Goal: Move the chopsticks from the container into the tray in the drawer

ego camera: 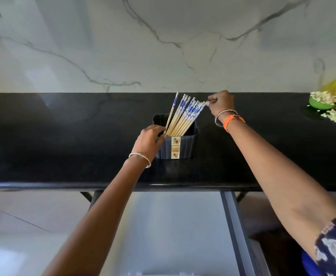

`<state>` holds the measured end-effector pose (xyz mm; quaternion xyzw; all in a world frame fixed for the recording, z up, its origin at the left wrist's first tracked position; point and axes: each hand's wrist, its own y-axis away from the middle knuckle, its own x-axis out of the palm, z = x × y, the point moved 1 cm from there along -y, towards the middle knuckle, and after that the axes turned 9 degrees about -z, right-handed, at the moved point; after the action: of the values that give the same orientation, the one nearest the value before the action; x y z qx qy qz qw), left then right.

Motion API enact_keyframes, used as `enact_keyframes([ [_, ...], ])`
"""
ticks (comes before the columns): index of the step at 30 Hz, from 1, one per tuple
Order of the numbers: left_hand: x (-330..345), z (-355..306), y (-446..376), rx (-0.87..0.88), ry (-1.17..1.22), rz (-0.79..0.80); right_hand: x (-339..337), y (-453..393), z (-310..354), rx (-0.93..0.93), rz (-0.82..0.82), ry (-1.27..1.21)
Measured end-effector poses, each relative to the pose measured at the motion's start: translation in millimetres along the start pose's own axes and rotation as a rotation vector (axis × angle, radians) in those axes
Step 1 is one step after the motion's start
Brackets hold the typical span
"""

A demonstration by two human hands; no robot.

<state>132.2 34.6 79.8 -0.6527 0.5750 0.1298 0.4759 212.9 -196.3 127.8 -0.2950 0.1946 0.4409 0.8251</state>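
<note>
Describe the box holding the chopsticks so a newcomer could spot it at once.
Find the long black counter under the marbled wall. Near its middle, between the two hands, stands a dark ribbed container, the left hand holding its left side. It alone holds a fan of blue-patterned chopsticks and bears a pale picture strip on its front; the green bowl sits far right.

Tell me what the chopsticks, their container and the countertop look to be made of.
Chopsticks: likely bamboo or wood, pale tan matte shafts with blue-and-white patterned tops. Container: probably plastic, dark with moulded ribs and a paper-like label strip. Countertop: looks like polished black stone, glossy with soft reflections.
</note>
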Motion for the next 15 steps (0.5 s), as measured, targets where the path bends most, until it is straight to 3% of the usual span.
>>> enact_keyframes([
  [15, 0, 1, -1, 0.012, -0.036, -0.035, -12, -12, 16, 0.025, 0.194, -0.007],
])
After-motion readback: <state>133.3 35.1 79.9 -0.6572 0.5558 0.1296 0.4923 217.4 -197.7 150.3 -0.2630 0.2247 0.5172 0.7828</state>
